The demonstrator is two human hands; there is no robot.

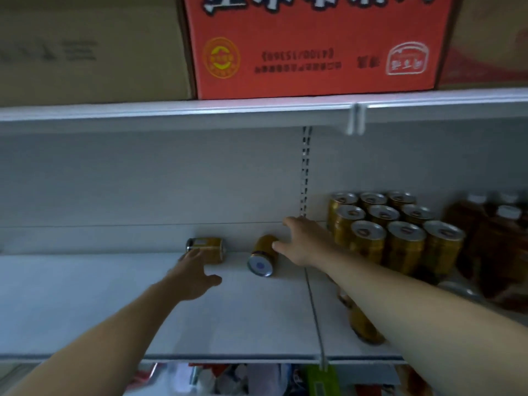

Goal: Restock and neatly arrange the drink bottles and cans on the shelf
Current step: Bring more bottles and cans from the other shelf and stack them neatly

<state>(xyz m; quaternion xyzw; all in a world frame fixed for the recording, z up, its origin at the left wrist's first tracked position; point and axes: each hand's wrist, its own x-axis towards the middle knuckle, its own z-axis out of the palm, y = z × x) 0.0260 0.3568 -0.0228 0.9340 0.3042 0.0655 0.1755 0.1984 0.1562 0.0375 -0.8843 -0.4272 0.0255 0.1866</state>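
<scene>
In the centre of the frame we see two golden cans lying on their sides on the white shelf (85, 295). The left can (206, 247) lies at the fingertips of the left hand (193, 277), and the right can (263, 255) lies just beside the right hand (304, 242). Both hands have straight fingers, spread apart, gripping nothing. At the right, upright cans (405, 247) stand in rows beside brown bottles (497, 247) — and at the top sits a red carton (314, 47).

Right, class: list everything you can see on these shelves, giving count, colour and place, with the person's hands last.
upright cans: nine, gold, block at right of shelf
fallen cans: three, gold, two mid-shelf, one under right forearm
bottles: at least three, brown, white caps, far right
red carton: one, top shelf
brown carton: one, left of it
shelf: one, white
left hand: open, at leftmost fallen can
right hand: open, beside next fallen can
</scene>
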